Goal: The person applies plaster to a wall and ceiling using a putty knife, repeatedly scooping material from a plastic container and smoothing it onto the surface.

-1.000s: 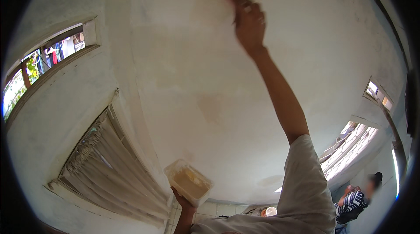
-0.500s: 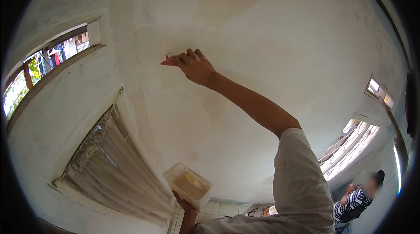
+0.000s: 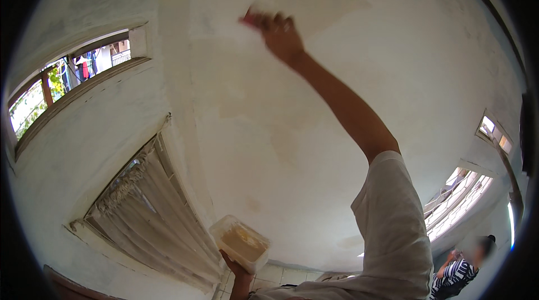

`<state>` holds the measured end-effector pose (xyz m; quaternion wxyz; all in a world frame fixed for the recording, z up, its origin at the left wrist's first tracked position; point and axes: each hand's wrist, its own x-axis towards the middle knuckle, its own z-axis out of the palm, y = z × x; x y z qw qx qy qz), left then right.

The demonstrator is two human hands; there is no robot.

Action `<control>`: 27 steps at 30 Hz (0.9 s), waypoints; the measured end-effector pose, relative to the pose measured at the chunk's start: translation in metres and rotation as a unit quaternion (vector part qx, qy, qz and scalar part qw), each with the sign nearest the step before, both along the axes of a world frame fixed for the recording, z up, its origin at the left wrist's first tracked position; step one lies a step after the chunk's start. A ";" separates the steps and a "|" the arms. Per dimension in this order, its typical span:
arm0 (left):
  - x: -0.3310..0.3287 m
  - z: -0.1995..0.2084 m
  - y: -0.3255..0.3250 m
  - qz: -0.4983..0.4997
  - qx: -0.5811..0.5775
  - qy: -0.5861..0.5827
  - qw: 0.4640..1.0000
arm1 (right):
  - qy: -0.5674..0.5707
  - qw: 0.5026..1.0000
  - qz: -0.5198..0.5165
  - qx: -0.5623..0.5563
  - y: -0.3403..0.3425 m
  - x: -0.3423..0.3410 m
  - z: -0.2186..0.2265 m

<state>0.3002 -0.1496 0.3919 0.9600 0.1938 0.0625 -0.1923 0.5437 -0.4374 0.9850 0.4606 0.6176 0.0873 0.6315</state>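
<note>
Wall (image 3: 247, 159) takes the middle. Right hand (image 3: 283, 37) high in front of it, scraper (image 3: 251, 18) in its fingers, on their left. Left hand (image 3: 238, 268) low, under tub (image 3: 259, 262); paste (image 3: 245, 238) in tub. Curtain (image 3: 160, 213) left of tub, window (image 3: 46, 88) above curtain. Far right: barred window (image 3: 457, 202), co-worker (image 3: 459, 272) below. Floor tiles (image 3: 275, 273) along the bottom.

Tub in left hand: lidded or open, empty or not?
Open, not empty: no lid covers the tub, and tan paste-like material shows inside.
</note>
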 end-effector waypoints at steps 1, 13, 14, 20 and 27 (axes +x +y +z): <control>0.001 -0.003 0.002 0.002 0.005 0.002 1.000 | 0.044 0.999 -0.003 -0.015 0.006 0.007 -0.029; 0.001 -0.009 0.002 -0.004 -0.024 -0.007 1.000 | 0.171 0.950 0.185 0.183 0.016 -0.090 -0.017; 0.000 -0.010 -0.001 -0.004 -0.017 -0.007 1.000 | 0.105 0.948 0.218 0.206 0.000 -0.099 0.009; 0.003 0.005 -0.015 -0.010 -0.026 -0.035 0.999 | 0.075 0.778 0.449 0.434 -0.056 -0.155 0.048; 0.021 0.058 -0.044 -0.050 -0.066 -0.084 0.993 | 0.283 0.307 0.585 0.695 -0.012 -0.181 -0.240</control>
